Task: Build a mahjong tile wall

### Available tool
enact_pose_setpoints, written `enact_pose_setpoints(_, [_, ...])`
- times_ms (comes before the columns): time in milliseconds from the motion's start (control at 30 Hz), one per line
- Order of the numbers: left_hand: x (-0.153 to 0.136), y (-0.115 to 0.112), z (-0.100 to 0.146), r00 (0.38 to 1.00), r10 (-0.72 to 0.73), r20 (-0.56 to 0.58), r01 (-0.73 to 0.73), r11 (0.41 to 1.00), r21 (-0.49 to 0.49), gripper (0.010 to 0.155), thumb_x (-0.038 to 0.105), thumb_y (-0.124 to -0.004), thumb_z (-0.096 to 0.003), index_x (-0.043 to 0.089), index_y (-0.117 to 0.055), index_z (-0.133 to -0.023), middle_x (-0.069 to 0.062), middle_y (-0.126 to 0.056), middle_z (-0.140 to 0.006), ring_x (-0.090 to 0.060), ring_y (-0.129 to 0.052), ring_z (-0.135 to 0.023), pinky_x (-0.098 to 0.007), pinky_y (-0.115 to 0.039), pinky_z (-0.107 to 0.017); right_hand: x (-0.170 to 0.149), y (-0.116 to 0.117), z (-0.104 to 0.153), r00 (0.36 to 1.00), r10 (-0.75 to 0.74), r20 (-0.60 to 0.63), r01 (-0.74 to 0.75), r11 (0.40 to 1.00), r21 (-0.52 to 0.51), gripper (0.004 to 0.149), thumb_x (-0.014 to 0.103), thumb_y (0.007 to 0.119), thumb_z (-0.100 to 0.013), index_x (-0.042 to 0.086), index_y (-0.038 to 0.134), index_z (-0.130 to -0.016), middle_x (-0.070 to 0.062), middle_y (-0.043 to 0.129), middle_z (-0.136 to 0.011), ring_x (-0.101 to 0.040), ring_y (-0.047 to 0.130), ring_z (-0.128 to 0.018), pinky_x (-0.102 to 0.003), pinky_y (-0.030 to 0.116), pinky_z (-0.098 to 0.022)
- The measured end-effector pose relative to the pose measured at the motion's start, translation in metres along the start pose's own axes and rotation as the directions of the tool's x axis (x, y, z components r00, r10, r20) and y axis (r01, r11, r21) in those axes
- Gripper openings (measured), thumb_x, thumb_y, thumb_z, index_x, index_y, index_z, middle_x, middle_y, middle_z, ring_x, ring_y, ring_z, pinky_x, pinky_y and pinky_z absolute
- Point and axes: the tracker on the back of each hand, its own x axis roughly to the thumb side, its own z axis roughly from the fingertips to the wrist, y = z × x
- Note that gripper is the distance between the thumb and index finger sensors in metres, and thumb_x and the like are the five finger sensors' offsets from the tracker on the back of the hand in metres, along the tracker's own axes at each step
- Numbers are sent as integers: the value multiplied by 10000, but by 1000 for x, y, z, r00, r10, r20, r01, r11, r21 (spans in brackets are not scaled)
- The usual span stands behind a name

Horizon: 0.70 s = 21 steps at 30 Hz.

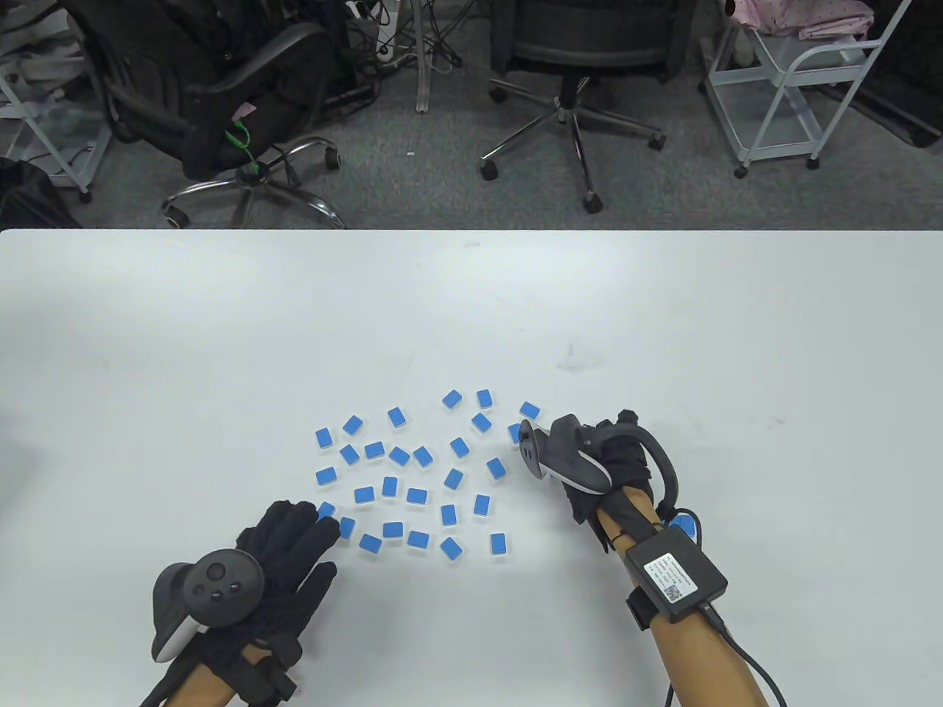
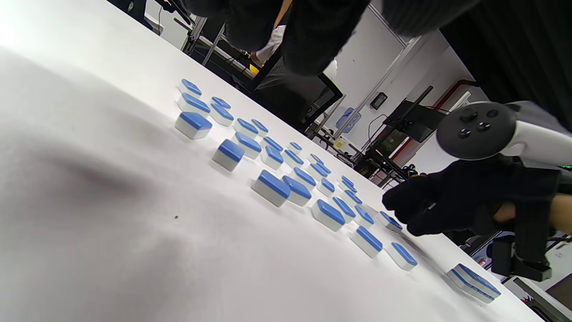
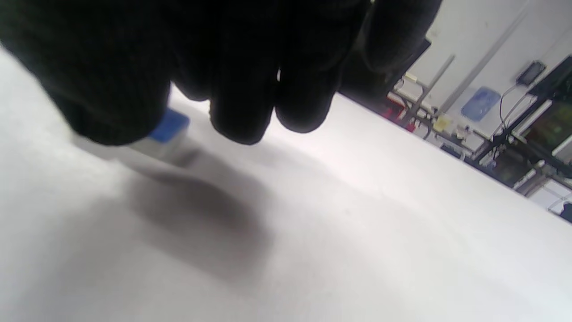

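Small blue-backed, white-bodied mahjong tiles (image 1: pixel 417 496) lie scattered face down near the white table's (image 1: pixel 221 331) near-middle, long axes pointing every way, bare tabletop all round. The left hand (image 1: pixel 295 541) lies flat, fingertips touching the cluster's near-left tiles. The right hand (image 1: pixel 619 460) curls at the right edge; its grip cannot be told.

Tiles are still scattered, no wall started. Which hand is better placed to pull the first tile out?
Probably the right hand: its curled fingers are already down at a blue-backed tile on the cluster's right edge. The left hand lies flat, fingertips only touching tiles at the cluster's lower left.
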Motion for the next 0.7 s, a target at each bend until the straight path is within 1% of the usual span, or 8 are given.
enact_pose_setpoints(100, [0, 0, 0, 1000, 3, -1, -3, 1000, -1, 666, 591, -558, -511, 299, -569, -1110, -35, -394, -1221, -336, -252, -1140, -653, -236, -773, 10, -13, 23, 995, -55, 85, 63, 994, -95, 574, 461, 880, -306, 322, 764, -851, 57, 962, -786, -249, 915, -795, -573, 620, -722])
enact_pose_setpoints(200, [-1, 0, -1, 1000, 4, -2, -4, 1000, -6, 665, 591, -559, -511, 301, -567, -1110, -34, -395, -1221, -339, -252, -1139, -653, -236, -773, 37, -17, 51, 967, -83, 239, 107, 990, -88, 514, 473, 877, -308, 307, 840, -792, 49, 1012, -706, -250, 969, -712, -543, 714, -651])
enact_pose_setpoints(300, [-1, -1, -3, 1000, 6, -6, -6, 1000, -12, 665, 591, -558, -512, 301, -567, -1110, -37, -394, -1221, -340, -251, -1139, -654, -234, -773, 62, -14, 66, 949, -24, 316, 55, 995, -88, 610, 530, 867, -285, 287, 801, -840, 34, 989, -748, -262, 959, -722, -542, 727, -634])
enact_pose_setpoints(433, [-1, -1, -3, 1000, 4, -8, -4, 1000, -13, 659, 591, -558, -511, 308, -566, -1106, -35, -395, -1221, -338, -253, -1139, -653, -235, -773, 82, -11, 71, 940, 38, 338, 1, 993, -116, 629, 536, 879, -264, 273, 814, -831, 30, 997, -731, -265, 968, -700, -540, 740, -618])
enact_pose_setpoints(500, [-1, -2, -2, 1000, 6, -8, -7, 1000, -16, 664, 591, -559, -511, 301, -567, -1109, -36, -394, -1221, -338, -253, -1140, -654, -236, -772, 88, -7, 70, 938, 46, 343, -6, 993, -116, 589, 517, 895, -273, 274, 838, -807, 31, 1011, -704, -262, 978, -679, -539, 743, -613])
enact_pose_setpoints(600, [-2, -2, -1, 1000, 9, -12, -10, 1000, -19, 663, 591, -558, -511, 303, -566, -1108, -35, -395, -1221, -339, -251, -1139, -653, -235, -773, 89, -2, 70, 940, 14, 341, 31, 991, -127, 569, 486, 928, -256, 261, 864, -775, 33, 1026, -656, -255, 991, -645, -535, 753, -606])
enact_pose_setpoints(633, [-2, -2, -1, 1000, 12, -12, -12, 1000, -20, 665, 591, -558, -511, 299, -569, -1109, -36, -394, -1221, -338, -250, -1140, -654, -234, -773, 90, -1, 69, 939, 14, 343, 25, 994, -108, 568, 484, 930, -259, 262, 860, -777, 34, 1023, -656, -254, 989, -647, -535, 750, -610])
enact_pose_setpoints(700, [-2, -2, -1, 1000, 10, -10, -10, 1000, -22, 666, 591, -558, -512, 300, -567, -1110, -36, -394, -1221, -338, -251, -1140, -653, -233, -773, 89, 0, 70, 938, 19, 347, 19, 994, -108, 568, 493, 930, -262, 263, 857, -776, 35, 1015, -652, -256, 981, -656, -542, 739, -620])
